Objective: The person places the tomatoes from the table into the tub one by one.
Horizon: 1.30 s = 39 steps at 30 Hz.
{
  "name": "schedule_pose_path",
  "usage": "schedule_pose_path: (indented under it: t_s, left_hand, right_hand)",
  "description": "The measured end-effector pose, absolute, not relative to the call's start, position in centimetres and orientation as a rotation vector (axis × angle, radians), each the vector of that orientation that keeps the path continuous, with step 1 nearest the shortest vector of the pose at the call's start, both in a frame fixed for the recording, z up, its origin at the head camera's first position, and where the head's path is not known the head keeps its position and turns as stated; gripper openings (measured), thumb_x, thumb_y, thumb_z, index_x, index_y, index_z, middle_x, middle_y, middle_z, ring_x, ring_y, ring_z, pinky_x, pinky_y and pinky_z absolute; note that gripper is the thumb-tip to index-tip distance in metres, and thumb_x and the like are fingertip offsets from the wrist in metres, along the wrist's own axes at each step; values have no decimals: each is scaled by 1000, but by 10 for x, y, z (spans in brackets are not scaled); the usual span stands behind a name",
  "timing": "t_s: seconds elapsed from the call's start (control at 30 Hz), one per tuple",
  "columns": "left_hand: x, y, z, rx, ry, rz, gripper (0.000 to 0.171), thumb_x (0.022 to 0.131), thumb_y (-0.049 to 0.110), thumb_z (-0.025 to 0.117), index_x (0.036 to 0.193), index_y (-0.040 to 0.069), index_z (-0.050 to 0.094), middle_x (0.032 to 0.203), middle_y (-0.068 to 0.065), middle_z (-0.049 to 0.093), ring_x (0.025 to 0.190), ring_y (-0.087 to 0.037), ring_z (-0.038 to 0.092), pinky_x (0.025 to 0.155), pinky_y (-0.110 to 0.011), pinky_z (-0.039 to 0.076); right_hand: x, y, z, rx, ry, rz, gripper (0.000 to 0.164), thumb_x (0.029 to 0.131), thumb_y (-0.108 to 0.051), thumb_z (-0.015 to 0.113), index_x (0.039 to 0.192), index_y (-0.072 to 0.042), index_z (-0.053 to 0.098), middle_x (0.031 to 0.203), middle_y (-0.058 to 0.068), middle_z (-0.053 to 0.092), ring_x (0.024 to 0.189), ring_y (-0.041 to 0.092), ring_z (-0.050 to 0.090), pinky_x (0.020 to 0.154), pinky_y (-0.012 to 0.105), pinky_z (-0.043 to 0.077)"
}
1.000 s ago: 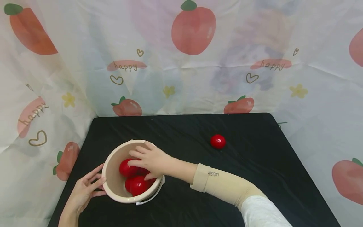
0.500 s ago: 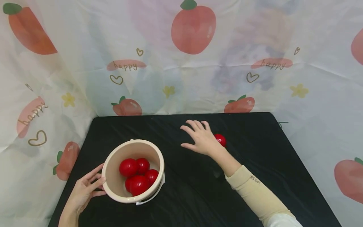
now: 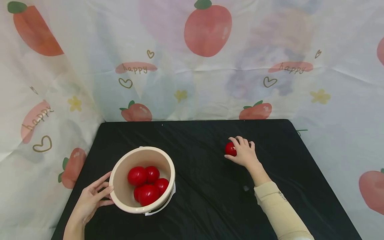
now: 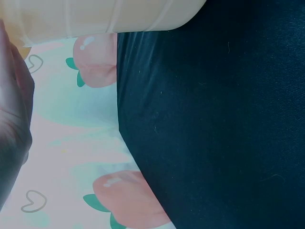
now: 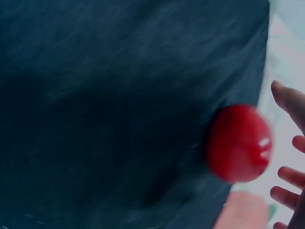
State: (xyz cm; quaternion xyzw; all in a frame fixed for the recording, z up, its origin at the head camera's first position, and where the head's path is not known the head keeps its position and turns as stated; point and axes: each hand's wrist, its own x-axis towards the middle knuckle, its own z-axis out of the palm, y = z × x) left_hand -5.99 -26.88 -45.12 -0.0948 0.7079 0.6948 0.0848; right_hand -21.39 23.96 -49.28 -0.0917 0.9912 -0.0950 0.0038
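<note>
Left hand: from the head view I see my left hand (image 3: 91,200) resting against the outer wall of the cream bowl (image 3: 120,196), fingers nearly straight and relaxed, gripping nothing.
Left wrist view: it gives me only the edge of the palm (image 4: 14,114), a strip of the bowl's underside (image 4: 95,19) and the black tabletop (image 4: 214,129); the bowl's contents are cut off here.
Bowl: the head view alone shows the red balls inside (image 3: 147,185); I count four, though they overlap.
Lone red ball: it sits on the tabletop (image 3: 195,200), well apart from the bowl, to the right (image 3: 230,149).
Right hand: my right hand (image 3: 244,154) curls over that ball, fingers on it.
Right wrist view: blurred; the ball (image 5: 238,143) shows with fingertips (image 5: 288,100) just beside it, so I cannot tell contact from here.
</note>
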Motion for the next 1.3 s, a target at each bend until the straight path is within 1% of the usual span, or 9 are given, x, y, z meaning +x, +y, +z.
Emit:
schedule_pose_path:
  t_s: [0.2,0.43,0.67,0.83,1.03,1.13,1.3]
  left_hand:
    - [-60,-268,-451,-270,2102,2095,47,87,3,60,129,23,50,86,1,62,64,-15,64,61,-36,57]
    - [-59,-269,-451,-268,2078,2124,46,87,2,60,125,27,53,86,1,62,65,-14,63,60,-37,57]
    - [-60,-268,-451,-292,2105,2089,48,87,4,60,131,21,49,85,1,62,64,-15,63,61,-36,57]
    - [-60,-268,-452,-301,2115,2079,49,87,4,60,131,20,48,85,2,62,64,-15,63,61,-36,57]
    - [-59,-268,-451,-310,2106,2090,47,86,4,61,128,24,51,85,1,62,64,-15,63,61,-36,57]
    - [-59,-268,-451,-303,2103,2092,47,87,4,60,128,24,51,85,1,62,64,-15,63,61,-36,57]
    - [-60,-268,-452,-300,2113,2079,49,87,4,60,131,21,49,85,1,62,65,-15,64,61,-36,57]
  right_hand:
    - [-215,258,-513,-157,3066,-377,80,72,-42,71,135,-10,33,130,22,34,116,41,30,94,63,20]
    - [-221,258,-530,-108,3085,-406,80,72,-43,71,133,-8,33,126,22,37,114,41,32,93,63,21]
    - [-221,255,-538,-66,3137,-422,78,72,-41,72,130,-5,35,122,23,40,110,40,35,91,62,22]
    - [-221,252,-536,-85,3169,-381,77,70,-40,74,127,-5,37,120,22,43,108,40,37,91,61,25]
    - [-224,235,-524,-178,3255,-386,76,69,-41,75,126,-4,39,117,20,46,106,37,40,89,57,27]
    - [-224,220,-507,-265,3297,-401,76,69,-42,75,125,-5,40,118,18,46,106,35,40,89,56,27]
    - [-221,187,-469,-460,3348,-400,75,69,-44,75,125,-7,41,119,15,47,107,32,42,90,54,29]
